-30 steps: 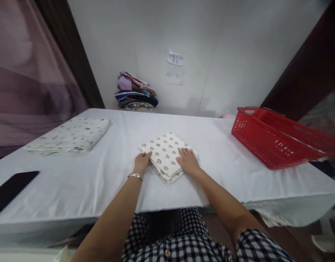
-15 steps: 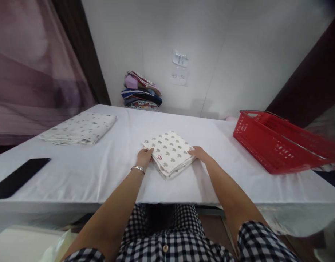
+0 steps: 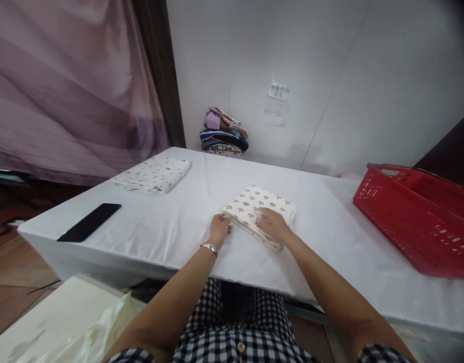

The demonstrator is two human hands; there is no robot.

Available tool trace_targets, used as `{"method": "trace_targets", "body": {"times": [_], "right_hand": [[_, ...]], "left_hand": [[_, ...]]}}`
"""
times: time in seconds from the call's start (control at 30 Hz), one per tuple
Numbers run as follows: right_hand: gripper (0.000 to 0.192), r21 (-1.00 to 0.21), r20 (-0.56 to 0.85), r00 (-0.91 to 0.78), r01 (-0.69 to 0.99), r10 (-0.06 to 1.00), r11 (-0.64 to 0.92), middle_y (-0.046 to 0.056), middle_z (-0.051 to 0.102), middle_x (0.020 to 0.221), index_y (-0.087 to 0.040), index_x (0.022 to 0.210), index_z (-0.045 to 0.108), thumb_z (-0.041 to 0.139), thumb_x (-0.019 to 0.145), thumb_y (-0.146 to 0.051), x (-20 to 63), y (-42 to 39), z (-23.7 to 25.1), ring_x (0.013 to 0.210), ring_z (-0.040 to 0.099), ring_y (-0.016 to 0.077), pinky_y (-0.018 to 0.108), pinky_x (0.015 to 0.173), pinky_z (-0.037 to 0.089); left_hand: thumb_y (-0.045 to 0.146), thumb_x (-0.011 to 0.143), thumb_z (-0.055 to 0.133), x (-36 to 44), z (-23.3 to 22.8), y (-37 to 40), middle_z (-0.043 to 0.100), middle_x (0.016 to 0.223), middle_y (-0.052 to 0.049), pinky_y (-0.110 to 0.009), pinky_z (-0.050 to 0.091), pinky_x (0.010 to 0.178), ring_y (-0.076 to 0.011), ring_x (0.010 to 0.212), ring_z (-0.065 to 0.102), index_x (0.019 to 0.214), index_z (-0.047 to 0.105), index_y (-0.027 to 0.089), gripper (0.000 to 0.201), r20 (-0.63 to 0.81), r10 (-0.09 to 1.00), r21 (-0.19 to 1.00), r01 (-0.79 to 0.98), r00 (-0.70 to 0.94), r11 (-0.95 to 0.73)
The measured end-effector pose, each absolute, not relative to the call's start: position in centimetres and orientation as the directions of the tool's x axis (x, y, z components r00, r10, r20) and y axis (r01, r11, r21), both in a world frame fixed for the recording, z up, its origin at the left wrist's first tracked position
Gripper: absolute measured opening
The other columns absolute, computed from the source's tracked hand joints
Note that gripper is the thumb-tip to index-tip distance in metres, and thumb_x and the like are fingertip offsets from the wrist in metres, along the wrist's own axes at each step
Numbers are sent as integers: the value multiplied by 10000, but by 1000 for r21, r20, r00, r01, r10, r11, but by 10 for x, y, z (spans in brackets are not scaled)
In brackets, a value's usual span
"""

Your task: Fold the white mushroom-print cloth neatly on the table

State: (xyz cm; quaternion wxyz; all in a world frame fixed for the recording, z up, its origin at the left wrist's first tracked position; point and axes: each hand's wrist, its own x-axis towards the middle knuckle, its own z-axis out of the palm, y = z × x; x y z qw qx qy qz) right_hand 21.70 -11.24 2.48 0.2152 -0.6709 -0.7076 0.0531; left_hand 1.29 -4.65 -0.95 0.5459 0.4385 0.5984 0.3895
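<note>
The printed cloth (image 3: 259,212) lies folded small on the worktop (image 3: 171,222), left hand (image 3: 219,229) gripping its near-left corner, right hand (image 3: 272,225) pressed flat on top.

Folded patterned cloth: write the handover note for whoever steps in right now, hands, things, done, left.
Left hand: at the near left corner of the folded patterned cloth, fingers on its edge.
Right hand: flat on top of the cloth, near side.
The cloth lies mid-table, folded into a compact square.
Another folded cloth lies far left; black phone near the left edge; red basket on the right.
Done: the folding, apparently. Left: cannot tell.
</note>
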Motion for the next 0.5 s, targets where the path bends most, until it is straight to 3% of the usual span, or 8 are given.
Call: {"method": "trace_targets", "body": {"times": [0.1, 0.17, 0.23, 0.3, 0.5], "right_hand": [[406, -256, 232, -126, 949, 964, 185, 75, 553, 1262, -244, 1233, 516, 497, 857, -397, 203, -147, 16, 1128, 509, 242, 406, 950, 378], [440, -183, 264, -136, 965, 955, 188, 108, 520, 1299, -219, 1255, 503, 526, 846, -378, 207, -162, 6, 1182, 465, 267, 429, 974, 355], [445, -129, 310, -137, 974, 941, 185, 139, 496, 1322, -185, 1275, 493, 513, 860, -346, 213, -169, -5, 1227, 425, 282, 450, 1008, 323], [436, -100, 357, -143, 977, 923, 190, 154, 482, 1337, -165, 1288, 487, 487, 878, -312, 218, -171, -16, 1252, 403, 286, 465, 1028, 306], [459, -39, 366, -223, 966, 904, 254, 151, 494, 1333, -175, 1306, 482, 519, 860, -275, 227, -160, -26, 1237, 431, 273, 454, 1001, 354]], "left_hand": [[189, 755, 583, -3, -15, -37, 539, 1219, -118, -312, 505, 774, -172, 879, 623, 1210, 476, 177, 468, -16, 997, 915, 402, -70, 43], [191, 763, 558, -7, -18, -32, 481, 1307, -129, -364, 445, 935, -230, 1102, 544, 1232, 479, 172, 477, 196, 981, 791, 589, 8, -163], [174, 765, 541, -6, -21, -24, 437, 1365, -131, -394, 358, 1043, -256, 1258, 416, 1267, 467, 163, 508, 311, 942, 690, 653, 123, -313], [146, 770, 516, -3, -25, -14, 429, 1386, -118, -396, 315, 1082, -249, 1301, 366, 1304, 446, 161, 539, 368, 898, 626, 650, 240, -430], [109, 813, 415, 0, -24, 9, 574, 1247, -64, -333, 402, 997, -200, 1116, 546, 1277, 510, 210, 484, 321, 839, 534, 648, 439, -543]]}}
